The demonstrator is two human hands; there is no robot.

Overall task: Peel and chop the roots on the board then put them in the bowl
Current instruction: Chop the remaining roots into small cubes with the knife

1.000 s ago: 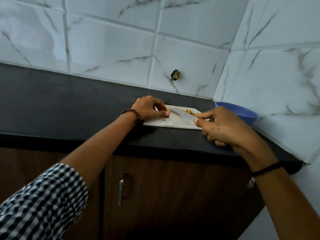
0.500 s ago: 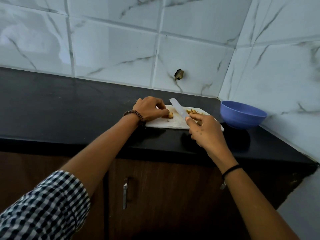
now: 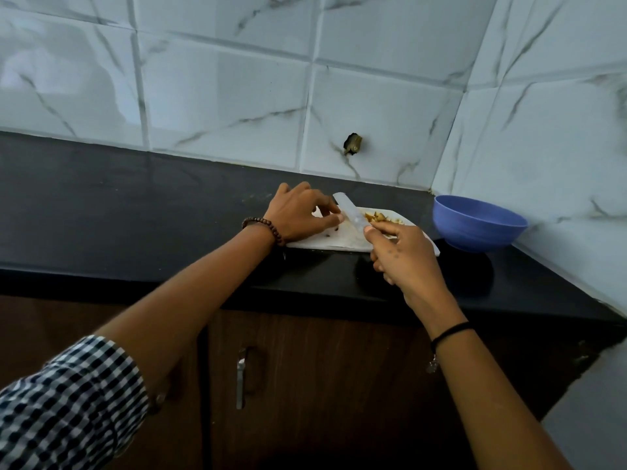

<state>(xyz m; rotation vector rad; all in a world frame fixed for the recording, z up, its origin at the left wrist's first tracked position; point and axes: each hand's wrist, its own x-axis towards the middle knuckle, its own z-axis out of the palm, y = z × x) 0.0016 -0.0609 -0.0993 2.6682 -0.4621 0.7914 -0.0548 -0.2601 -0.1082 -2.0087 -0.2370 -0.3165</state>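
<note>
**Desk:** Where are the roots?

**Photographer:** Chopped yellow-brown root pieces (image 3: 376,217) lie in a small heap at the far right of a white cutting board (image 3: 325,241). The board sits on a black counter (image 3: 135,205) close to a tiled corner.

**Desk:** And the hands?

**Photographer:** The right hand (image 3: 403,256) is curled round the handle of a pale knife (image 3: 349,212). Its blade slants up and away over the board, just left of the heap. The left hand (image 3: 298,215) rests on the board's left end with its fingers bent and the thumb tip just beside the blade. Whether a root is pinned under those fingers cannot be told from this angle.

**Desk:** The bowl?

**Photographer:** A blue bowl (image 3: 475,225) stands upright on the counter just right of the board, near the side wall. Its contents are out of sight.

**Desk:** What frames the shot?

**Photographer:** There is a brown bead bracelet (image 3: 263,227) on the left wrist and a black band (image 3: 451,332) on the right. A checked sleeve (image 3: 68,401) shows at lower left. Behind are white marble-look tiles, one with a dark hole (image 3: 353,144). Below the counter is a brown cabinet with a metal handle (image 3: 241,381).
</note>
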